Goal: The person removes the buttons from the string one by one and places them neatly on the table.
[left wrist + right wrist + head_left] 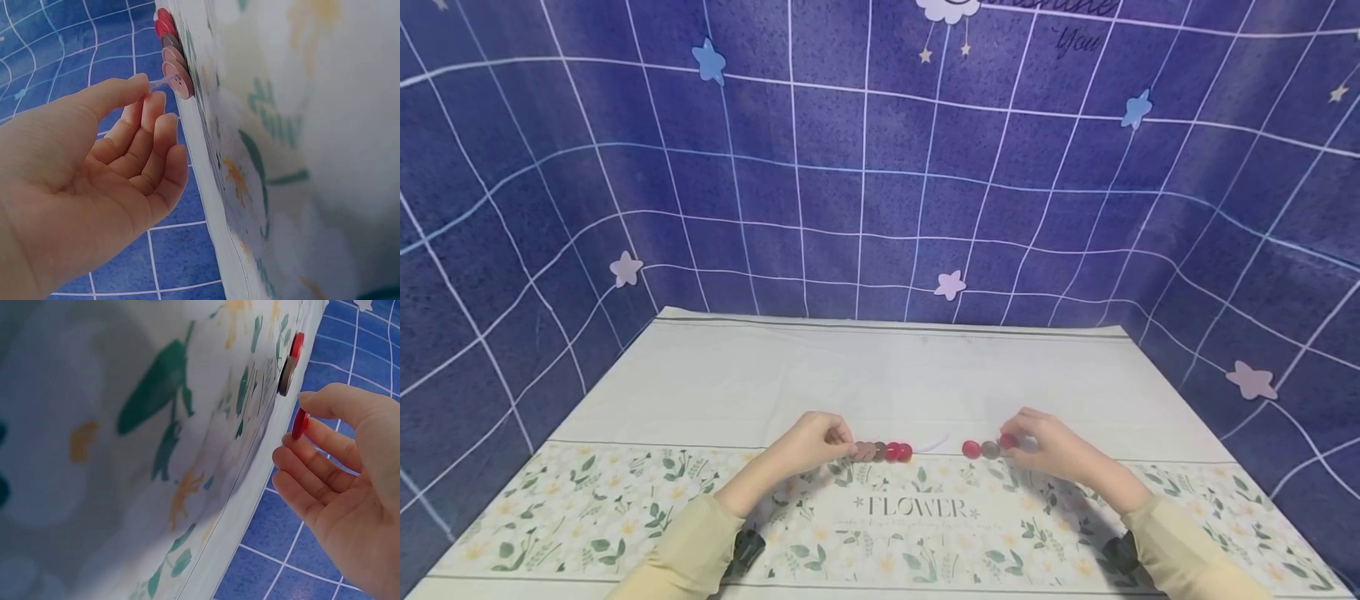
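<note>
My left hand point(814, 439) pinches the end of a pale translucent strip point(164, 82) between thumb and index finger. Buttons are strung on it in an overlapping row: pink ones point(179, 79) nearest my fingers, then a dark brown one point(170, 41), then red ones point(164, 27). Beyond the red ones, the strip's free end point(932, 444) curves out over the table. With thumb and index finger, my right hand point(1051, 446) holds a red button point(301, 423) on edge. Left of that hand lie a loose red button point(972, 450) and a grey-brown button point(990, 450).
A white cloth with a floral band point(917, 533) and the word FLOWER covers the table. Behind and on both sides rises a dark blue curtain point(827, 200) with white grid lines and stars. A greyish round shape partly behind my right fingers is unclear.
</note>
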Demonstrator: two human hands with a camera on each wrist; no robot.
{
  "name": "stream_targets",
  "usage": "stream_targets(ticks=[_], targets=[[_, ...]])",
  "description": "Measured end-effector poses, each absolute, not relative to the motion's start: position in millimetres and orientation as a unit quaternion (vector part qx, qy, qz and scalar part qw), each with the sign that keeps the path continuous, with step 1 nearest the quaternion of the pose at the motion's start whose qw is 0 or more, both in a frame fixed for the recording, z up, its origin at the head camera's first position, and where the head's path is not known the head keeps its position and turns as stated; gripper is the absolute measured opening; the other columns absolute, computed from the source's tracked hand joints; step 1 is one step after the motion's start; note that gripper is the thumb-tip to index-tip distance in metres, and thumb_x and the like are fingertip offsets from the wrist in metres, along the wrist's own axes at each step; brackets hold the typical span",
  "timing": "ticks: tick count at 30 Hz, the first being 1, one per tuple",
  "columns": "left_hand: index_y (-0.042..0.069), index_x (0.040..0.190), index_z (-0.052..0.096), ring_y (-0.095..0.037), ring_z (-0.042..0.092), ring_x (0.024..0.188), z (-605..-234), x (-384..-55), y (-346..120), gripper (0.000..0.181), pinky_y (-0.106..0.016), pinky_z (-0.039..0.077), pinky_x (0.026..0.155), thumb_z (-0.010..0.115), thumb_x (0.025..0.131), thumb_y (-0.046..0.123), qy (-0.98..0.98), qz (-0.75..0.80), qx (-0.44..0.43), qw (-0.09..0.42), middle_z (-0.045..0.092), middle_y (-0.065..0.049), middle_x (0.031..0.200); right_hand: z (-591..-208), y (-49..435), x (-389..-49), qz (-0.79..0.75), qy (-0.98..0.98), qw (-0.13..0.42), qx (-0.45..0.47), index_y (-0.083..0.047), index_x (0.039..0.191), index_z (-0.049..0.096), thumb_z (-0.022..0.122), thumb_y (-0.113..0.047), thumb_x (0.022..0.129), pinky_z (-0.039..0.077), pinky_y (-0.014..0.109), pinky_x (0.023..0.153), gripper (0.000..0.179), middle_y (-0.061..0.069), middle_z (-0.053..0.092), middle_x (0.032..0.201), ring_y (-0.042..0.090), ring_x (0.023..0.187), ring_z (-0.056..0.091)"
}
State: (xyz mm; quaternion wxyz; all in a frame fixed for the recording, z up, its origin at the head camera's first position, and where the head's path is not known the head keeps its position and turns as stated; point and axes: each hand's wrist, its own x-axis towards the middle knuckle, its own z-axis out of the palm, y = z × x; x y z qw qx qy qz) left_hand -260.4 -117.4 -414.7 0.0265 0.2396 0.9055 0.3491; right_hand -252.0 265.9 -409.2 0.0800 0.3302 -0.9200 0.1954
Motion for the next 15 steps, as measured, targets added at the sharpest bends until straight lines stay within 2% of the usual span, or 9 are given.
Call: stream_targets(ticks=[15], targets=[[0.012,0.080,0.064,-0.007,0.057,0.073,-417.4,-262.2,-119.3,0.009,-0.024,0.049,0.071,0.069,0.083,0.020,0.905,0.348,0.243,0.029,0.063,0.006,0.075,-415.0,271.0,-250.2,0.186,-0.917,0.090,0.341,-0.005,0.100,0.065,0.071,-0.007,0.077,0.054,0.034,0.079,0.024,0.000,0.064,0.092,0.018,0.087,0.063]])
